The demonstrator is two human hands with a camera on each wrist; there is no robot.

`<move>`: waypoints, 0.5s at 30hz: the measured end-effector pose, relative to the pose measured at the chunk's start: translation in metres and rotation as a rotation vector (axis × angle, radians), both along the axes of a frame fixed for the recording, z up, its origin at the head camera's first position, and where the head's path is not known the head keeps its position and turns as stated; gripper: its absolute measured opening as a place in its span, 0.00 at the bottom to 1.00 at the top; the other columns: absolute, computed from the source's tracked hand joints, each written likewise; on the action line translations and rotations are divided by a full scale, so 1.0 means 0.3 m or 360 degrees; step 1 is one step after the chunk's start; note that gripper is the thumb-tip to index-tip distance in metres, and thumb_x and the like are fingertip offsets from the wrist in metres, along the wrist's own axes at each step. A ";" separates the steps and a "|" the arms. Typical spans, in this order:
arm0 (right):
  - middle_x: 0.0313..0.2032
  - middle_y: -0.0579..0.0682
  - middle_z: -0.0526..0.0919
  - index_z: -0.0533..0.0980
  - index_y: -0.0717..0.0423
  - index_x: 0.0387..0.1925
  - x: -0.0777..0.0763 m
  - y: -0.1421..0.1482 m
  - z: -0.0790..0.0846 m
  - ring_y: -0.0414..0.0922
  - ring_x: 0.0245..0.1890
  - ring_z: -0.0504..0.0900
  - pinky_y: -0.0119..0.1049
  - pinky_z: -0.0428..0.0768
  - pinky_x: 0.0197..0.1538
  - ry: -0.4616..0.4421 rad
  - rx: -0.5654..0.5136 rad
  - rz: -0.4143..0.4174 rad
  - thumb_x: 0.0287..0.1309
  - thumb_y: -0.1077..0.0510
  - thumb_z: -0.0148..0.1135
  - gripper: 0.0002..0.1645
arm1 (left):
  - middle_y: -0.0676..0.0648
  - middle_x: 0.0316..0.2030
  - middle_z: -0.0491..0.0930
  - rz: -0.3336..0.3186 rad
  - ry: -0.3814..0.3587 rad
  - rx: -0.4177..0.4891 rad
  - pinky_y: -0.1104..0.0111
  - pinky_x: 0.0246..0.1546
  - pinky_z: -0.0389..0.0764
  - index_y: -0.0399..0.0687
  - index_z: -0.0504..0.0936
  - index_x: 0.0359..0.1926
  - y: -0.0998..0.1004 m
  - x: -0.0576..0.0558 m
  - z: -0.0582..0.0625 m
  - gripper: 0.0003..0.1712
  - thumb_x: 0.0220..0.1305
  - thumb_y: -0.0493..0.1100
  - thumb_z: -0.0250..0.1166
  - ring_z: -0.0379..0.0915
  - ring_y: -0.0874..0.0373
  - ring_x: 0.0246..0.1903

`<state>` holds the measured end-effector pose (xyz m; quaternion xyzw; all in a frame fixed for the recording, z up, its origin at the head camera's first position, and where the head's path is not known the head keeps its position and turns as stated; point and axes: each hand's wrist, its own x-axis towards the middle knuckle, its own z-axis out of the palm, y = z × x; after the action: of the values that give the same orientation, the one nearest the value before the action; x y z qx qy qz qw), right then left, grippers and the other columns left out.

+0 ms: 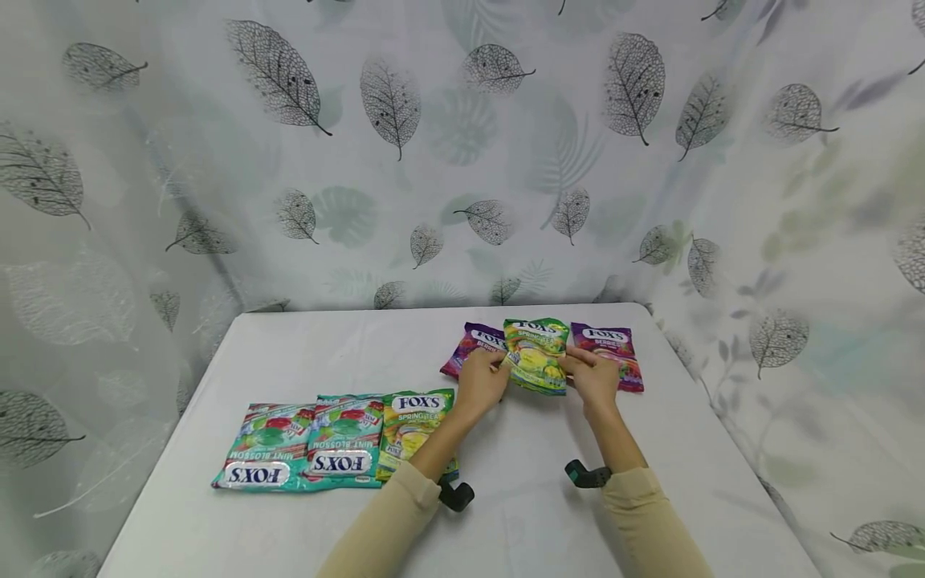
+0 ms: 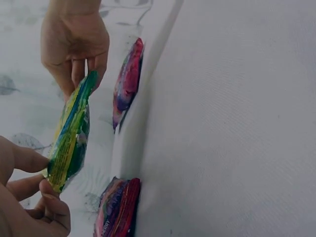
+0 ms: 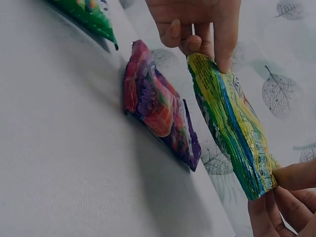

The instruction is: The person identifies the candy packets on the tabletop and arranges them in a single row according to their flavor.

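A green and yellow Fox's Spring Tea candy bag (image 1: 535,353) is held up above the table between both hands. My left hand (image 1: 482,381) pinches its left edge between thumb and fingers. On the opposite edge, my right hand (image 1: 594,376) pinches it the same way. Both wrist views show the bag edge-on, with fingertips at each end of it. Behind the left hand lies a purple Fox's Berries bag (image 1: 470,347), partly hidden by that hand and the held bag. Another purple Berries bag (image 1: 614,345) lies beyond the right hand, partly covered by it.
At the left of the white table (image 1: 303,345), two teal Mint Blossom bags (image 1: 267,445) lie in a row, lettering upside down. Beside them is a second Spring Tea bag (image 1: 415,417), partly covered by the left forearm. A leaf-patterned curtain (image 1: 433,193) surrounds the table.
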<state>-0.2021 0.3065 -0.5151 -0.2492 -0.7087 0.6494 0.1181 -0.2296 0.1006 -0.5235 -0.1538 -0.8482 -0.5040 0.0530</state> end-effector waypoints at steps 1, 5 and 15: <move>0.51 0.56 0.87 0.84 0.59 0.59 0.003 -0.001 0.001 0.40 0.39 0.85 0.31 0.86 0.38 0.0001 0.0003 0.0005 0.67 0.59 0.70 0.20 | 0.41 0.44 0.83 0.0006 -0.0004 -0.0007 0.65 0.37 0.75 0.36 0.87 0.56 -0.001 0.004 0.002 0.19 0.68 0.39 0.65 0.73 0.58 0.34; 0.52 0.57 0.86 0.83 0.59 0.59 0.015 -0.004 0.006 0.40 0.40 0.86 0.32 0.86 0.40 0.0002 -0.0006 0.0025 0.67 0.59 0.70 0.21 | 0.42 0.40 0.81 0.0007 -0.0002 0.0000 0.66 0.33 0.73 0.35 0.87 0.55 -0.009 0.018 0.007 0.19 0.67 0.39 0.65 0.71 0.58 0.32; 0.54 0.57 0.88 0.82 0.59 0.61 0.044 -0.012 0.006 0.38 0.39 0.87 0.32 0.86 0.41 0.0001 -0.0016 0.0071 0.67 0.59 0.71 0.23 | 0.42 0.41 0.80 -0.0008 0.0091 0.0011 0.63 0.39 0.75 0.31 0.87 0.53 -0.037 0.061 0.020 0.18 0.67 0.39 0.66 0.71 0.55 0.35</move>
<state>-0.1888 0.3029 -0.5133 -0.2336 -0.7109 0.6554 0.1025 -0.2114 0.0896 -0.5174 -0.1701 -0.8442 -0.5026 0.0765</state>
